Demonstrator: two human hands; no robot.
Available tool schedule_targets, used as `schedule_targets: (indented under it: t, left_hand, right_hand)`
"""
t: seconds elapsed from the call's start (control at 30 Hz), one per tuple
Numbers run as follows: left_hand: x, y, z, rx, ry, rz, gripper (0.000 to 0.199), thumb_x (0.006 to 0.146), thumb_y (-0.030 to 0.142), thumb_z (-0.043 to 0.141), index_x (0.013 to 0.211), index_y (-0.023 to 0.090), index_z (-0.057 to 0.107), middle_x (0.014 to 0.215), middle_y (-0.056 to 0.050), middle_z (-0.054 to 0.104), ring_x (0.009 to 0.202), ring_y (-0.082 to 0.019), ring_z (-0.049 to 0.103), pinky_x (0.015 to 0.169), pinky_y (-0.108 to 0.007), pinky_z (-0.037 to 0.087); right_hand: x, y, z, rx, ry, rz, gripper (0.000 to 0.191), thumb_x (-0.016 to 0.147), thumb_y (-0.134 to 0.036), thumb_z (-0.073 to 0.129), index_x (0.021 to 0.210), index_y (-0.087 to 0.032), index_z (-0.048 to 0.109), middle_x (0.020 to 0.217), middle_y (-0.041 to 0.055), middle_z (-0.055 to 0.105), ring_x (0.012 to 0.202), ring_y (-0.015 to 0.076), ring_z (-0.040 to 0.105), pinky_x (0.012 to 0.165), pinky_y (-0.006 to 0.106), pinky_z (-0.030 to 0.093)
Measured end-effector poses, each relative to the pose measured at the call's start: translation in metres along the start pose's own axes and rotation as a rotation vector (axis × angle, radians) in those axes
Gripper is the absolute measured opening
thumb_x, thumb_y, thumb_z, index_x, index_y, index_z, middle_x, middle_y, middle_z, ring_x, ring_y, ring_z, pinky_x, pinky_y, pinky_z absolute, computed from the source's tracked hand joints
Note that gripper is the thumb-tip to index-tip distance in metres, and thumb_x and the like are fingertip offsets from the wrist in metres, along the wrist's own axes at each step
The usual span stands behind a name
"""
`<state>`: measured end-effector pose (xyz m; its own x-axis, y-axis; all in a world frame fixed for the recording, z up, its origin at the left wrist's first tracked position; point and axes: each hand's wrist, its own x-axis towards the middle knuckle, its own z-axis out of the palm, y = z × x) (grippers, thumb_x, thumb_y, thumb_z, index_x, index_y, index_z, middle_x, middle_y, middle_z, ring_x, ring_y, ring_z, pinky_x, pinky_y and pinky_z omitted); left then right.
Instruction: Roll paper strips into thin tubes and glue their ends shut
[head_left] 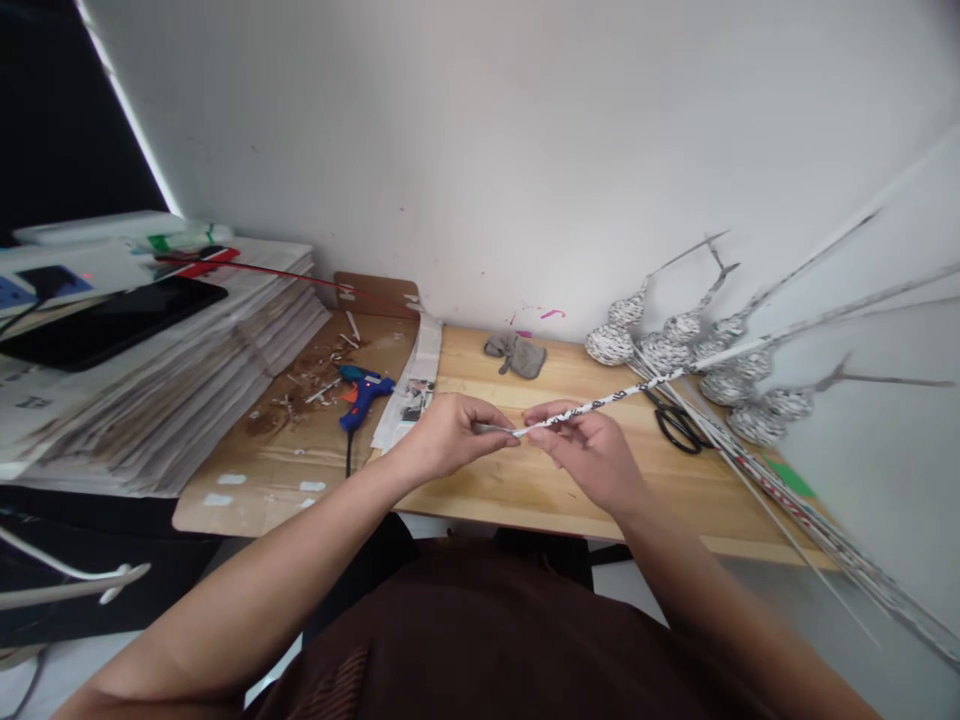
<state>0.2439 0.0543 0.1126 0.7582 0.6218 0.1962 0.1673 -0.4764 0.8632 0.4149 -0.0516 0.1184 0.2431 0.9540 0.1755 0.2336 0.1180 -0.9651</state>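
Observation:
A long rolled newspaper tube [600, 403], white with black print, slants from between my hands up to the right. My left hand [459, 432] pinches a narrow pale end of the paper between thumb and fingers. Close beside it, my right hand [589, 450] grips the tube near that end, thumb in front. Several gourd shapes woven from paper tubes [610, 344] stand at the back right, against the wall, with twisted stems. A bundle of loose paper tubes [787, 500] lies at the table's right end.
Black-handled scissors [679, 428] lie by the bundle. A grey cloth [516, 355] rests at the back of the wooden table [480, 495]. Left of my hands, a blue glue gun [364, 398] lies on cardboard [262, 460]. A tall newspaper stack [195, 400] carries a phone [120, 320] and a power strip [82, 268].

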Motion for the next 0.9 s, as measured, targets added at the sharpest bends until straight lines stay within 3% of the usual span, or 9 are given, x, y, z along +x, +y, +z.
schedule_targets:
  t: [0.1, 0.23, 0.4, 0.47, 0.53, 0.63, 0.7, 0.77, 0.9]
  left_hand:
    - [0.009, -0.003, 0.008, -0.008, 0.003, 0.009, 0.026, 0.077, 0.042, 0.067, 0.082, 0.018, 0.076, 0.069, -0.002, 0.071, 0.059, -0.013, 0.056, 0.053, -0.022, 0.036]
    - [0.028, -0.013, 0.011, 0.051, -0.052, -0.005, 0.028, 0.077, 0.044, 0.066, 0.082, 0.018, 0.075, 0.067, -0.001, 0.069, 0.058, -0.012, 0.054, 0.053, -0.022, 0.035]
    - [0.082, -0.046, -0.001, 0.238, -0.191, -0.072, 0.050, 0.088, 0.052, 0.046, 0.067, 0.015, 0.072, 0.057, -0.003, 0.064, 0.053, -0.014, 0.055, 0.051, -0.023, 0.038]
    - [0.114, -0.061, 0.000, 0.426, -0.077, -0.059, 0.052, 0.092, 0.047, 0.036, 0.074, 0.016, 0.073, 0.068, -0.005, 0.070, 0.064, -0.017, 0.062, 0.062, -0.025, 0.045]
    - [0.145, -0.075, 0.007, 0.511, 0.005, -0.026, 0.039, 0.092, 0.036, 0.040, 0.097, 0.015, 0.072, 0.094, -0.010, 0.072, 0.088, -0.022, 0.064, 0.078, -0.030, 0.046]
    - [0.183, -0.091, 0.026, 0.577, 0.078, 0.024, 0.047, 0.083, 0.026, 0.056, 0.129, 0.014, 0.055, 0.132, -0.016, 0.055, 0.120, -0.028, 0.049, 0.098, -0.037, 0.036]
    - [0.201, -0.099, 0.036, 0.593, 0.096, 0.032, 0.045, 0.080, 0.023, 0.060, 0.123, 0.011, 0.059, 0.129, -0.019, 0.056, 0.121, -0.031, 0.047, 0.101, -0.040, 0.033]
    - [0.213, -0.106, 0.042, 0.584, 0.090, 0.035, 0.027, 0.081, 0.020, 0.057, 0.104, 0.010, 0.068, 0.112, -0.018, 0.064, 0.113, -0.030, 0.052, 0.099, -0.040, 0.035]
    - [0.225, -0.115, 0.038, 0.525, 0.091, 0.036, 0.016, 0.079, 0.019, 0.059, 0.082, 0.013, 0.073, 0.092, -0.015, 0.068, 0.097, -0.028, 0.059, 0.090, -0.036, 0.039]
  right_hand:
    - [0.001, 0.012, 0.002, 0.008, -0.004, 0.029, 0.020, 0.076, -0.033, 0.071, 0.088, -0.017, 0.070, 0.080, 0.0063, 0.072, 0.072, 0.0165, 0.065, 0.049, 0.023, 0.044]
    - [0.007, 0.031, -0.008, 0.054, 0.102, 0.070, 0.020, 0.077, -0.035, 0.070, 0.085, -0.016, 0.068, 0.073, 0.0061, 0.071, 0.068, 0.0170, 0.066, 0.047, 0.022, 0.043]
    - [0.011, 0.061, -0.028, 0.087, 0.242, 0.081, 0.020, 0.078, -0.035, 0.069, 0.084, -0.016, 0.066, 0.073, 0.0055, 0.070, 0.065, 0.0160, 0.065, 0.052, 0.024, 0.046]
    - [0.011, 0.071, -0.034, 0.084, 0.272, 0.067, 0.018, 0.079, -0.034, 0.068, 0.084, -0.016, 0.066, 0.072, 0.0047, 0.069, 0.066, 0.0160, 0.065, 0.059, 0.026, 0.050]
    - [0.011, 0.079, -0.037, 0.070, 0.284, 0.041, 0.017, 0.080, -0.033, 0.067, 0.083, -0.017, 0.066, 0.072, 0.0043, 0.068, 0.068, 0.0165, 0.065, 0.064, 0.027, 0.051]
    - [0.011, 0.085, -0.039, 0.008, 0.266, 0.016, 0.015, 0.081, -0.032, 0.066, 0.082, -0.018, 0.067, 0.078, 0.0058, 0.068, 0.072, 0.0178, 0.064, 0.067, 0.029, 0.050]
    - [0.009, 0.087, -0.040, -0.022, 0.242, 0.014, 0.014, 0.082, -0.032, 0.065, 0.084, -0.018, 0.068, 0.081, 0.0063, 0.068, 0.073, 0.0182, 0.064, 0.067, 0.029, 0.050]
    - [0.008, 0.087, -0.041, -0.024, 0.223, 0.013, 0.014, 0.083, -0.031, 0.064, 0.086, -0.018, 0.068, 0.080, 0.0060, 0.068, 0.073, 0.0183, 0.064, 0.067, 0.029, 0.050]
    - [0.006, 0.086, -0.040, -0.034, 0.208, 0.015, 0.013, 0.084, -0.030, 0.063, 0.087, -0.019, 0.068, 0.079, 0.0052, 0.068, 0.072, 0.0181, 0.063, 0.066, 0.030, 0.049]
